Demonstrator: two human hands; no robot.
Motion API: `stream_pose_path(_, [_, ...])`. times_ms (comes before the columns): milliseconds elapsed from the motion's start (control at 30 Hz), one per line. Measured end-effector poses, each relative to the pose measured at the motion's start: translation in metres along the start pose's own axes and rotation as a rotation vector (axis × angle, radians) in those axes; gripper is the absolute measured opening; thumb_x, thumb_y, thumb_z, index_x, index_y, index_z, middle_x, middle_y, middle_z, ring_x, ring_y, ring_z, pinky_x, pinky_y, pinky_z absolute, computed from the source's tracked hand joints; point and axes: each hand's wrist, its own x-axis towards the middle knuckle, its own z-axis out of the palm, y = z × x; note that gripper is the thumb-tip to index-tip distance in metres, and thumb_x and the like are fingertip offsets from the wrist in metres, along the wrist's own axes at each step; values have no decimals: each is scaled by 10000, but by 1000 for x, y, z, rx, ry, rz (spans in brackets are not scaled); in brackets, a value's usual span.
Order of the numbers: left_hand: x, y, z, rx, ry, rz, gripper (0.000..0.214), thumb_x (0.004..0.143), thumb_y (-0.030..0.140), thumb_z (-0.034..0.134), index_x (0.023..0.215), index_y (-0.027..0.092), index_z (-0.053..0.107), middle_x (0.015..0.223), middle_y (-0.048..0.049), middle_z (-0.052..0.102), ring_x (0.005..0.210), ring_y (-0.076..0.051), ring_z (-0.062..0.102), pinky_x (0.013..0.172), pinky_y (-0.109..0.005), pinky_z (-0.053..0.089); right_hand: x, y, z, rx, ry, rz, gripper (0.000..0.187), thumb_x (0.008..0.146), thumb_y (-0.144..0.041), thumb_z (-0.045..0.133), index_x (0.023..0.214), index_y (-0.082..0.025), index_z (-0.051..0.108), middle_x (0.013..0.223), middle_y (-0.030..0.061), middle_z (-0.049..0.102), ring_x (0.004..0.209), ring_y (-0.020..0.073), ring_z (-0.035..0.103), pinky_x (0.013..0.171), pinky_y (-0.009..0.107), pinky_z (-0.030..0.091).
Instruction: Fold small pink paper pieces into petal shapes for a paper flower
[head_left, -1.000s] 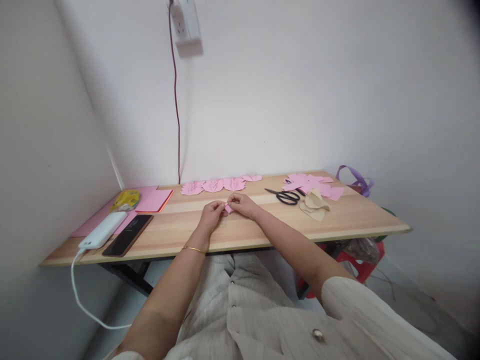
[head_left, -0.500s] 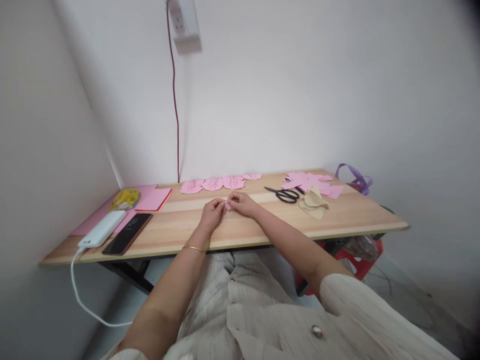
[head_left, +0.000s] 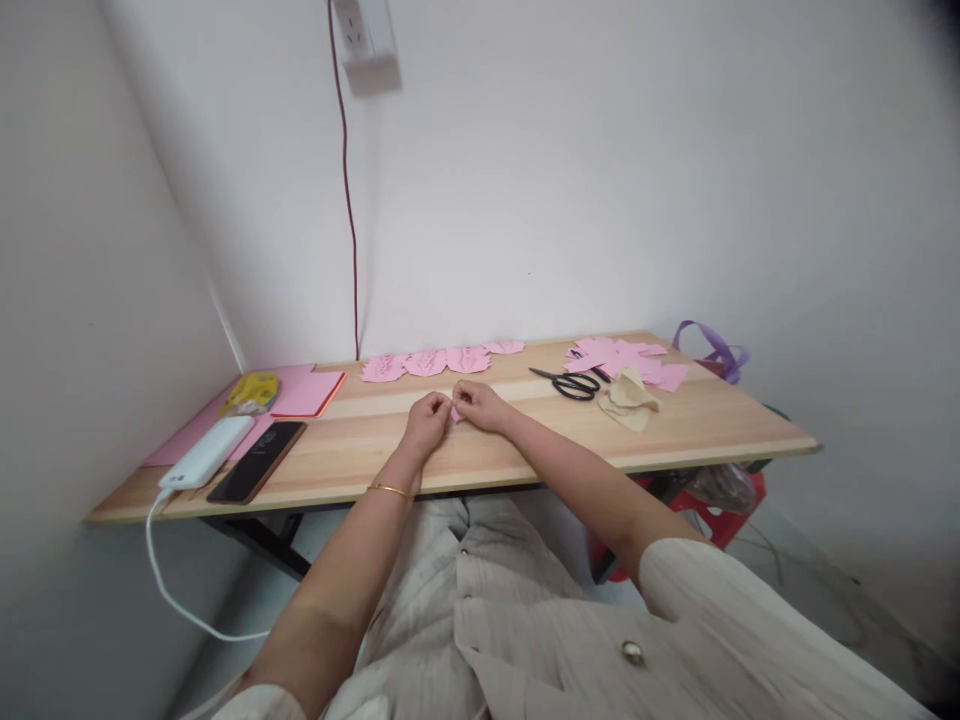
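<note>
Between my two hands, just above the middle of the wooden table (head_left: 375, 455), is a small piece of pink paper (head_left: 455, 414), mostly hidden by the fingers. My left hand (head_left: 427, 418) pinches it from the left, thumb and fingertips together. From the other side my right hand (head_left: 480, 404) pinches it too, and the fingertips of both hands nearly meet. Beyond the hands, along the wall, lies a row of pink paper cut-outs (head_left: 427, 363) with jagged edges and dark marks. Black-handled scissors (head_left: 574, 385) rest to the right of my right hand.
Pink paper scraps (head_left: 619, 358) and a crumpled beige piece (head_left: 630, 402) lie at the right. On the left are a phone (head_left: 259, 462), a white power bank (head_left: 208, 453) with a cable, a yellow packet (head_left: 251, 392) and pink sheets (head_left: 307, 393). A purple ribbon (head_left: 716, 350) hangs past the right edge.
My hands have closed in on the pink paper, so less of it shows now. The view has shifted slightly; the other things on the table stay put.
</note>
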Motion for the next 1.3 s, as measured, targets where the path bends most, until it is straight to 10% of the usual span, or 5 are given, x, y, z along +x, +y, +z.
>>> stream_pose_path(333, [0, -5, 1, -262, 41, -159, 206, 703, 364, 616, 651, 172, 560, 518, 36, 504, 487, -99, 426, 500, -224, 319, 2, -3, -13, 288, 21, 242, 403, 858, -520, 425, 852, -148, 579, 745, 14, 557, 672, 122, 486, 647, 260, 413])
stream_pose_path(667, [-1, -3, 1, -213, -20, -124, 244, 699, 397, 641, 648, 168, 574, 516, 28, 516, 478, -95, 423, 481, -221, 330, 0, 3, -8, 9, -60, 19, 286, 802, -434, 539, 739, -156, 556, 646, -26, 497, 621, 108, 422, 604, 239, 345])
stream_pose_path(1300, [3, -1, 2, -603, -97, -313, 392, 596, 468, 754, 725, 119, 631, 579, -42, 628, 528, -134, 570, 587, -282, 460, 1, 2, -15, 60, -15, 50, 257, 798, -413, 516, 727, -166, 517, 650, -26, 483, 643, 118, 431, 626, 240, 359])
